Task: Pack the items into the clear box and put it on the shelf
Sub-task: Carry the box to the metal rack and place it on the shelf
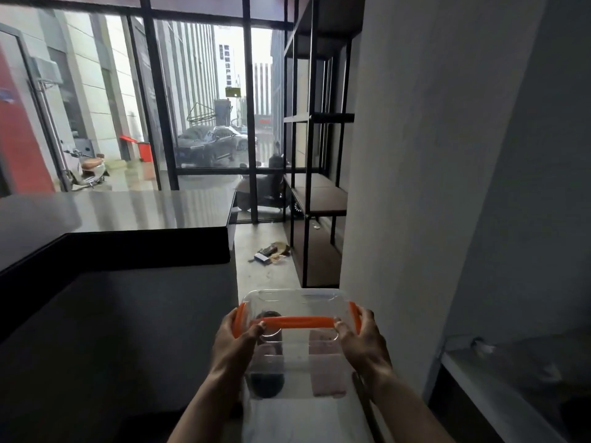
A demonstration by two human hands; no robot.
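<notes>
The box (295, 343) is low in the middle of the view, with the left hand (235, 342) on its left side and the right hand (364, 342) on its right. The counter (112, 225) is to its left. The shelf (319, 199) is ahead, against the wall (415, 155) on the right. The window (198, 100) is behind the counter.

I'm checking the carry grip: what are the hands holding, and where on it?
Both hands, left and right, hold the clear box by its sides near the orange clips, fingers at the ends of the orange handle.
</notes>
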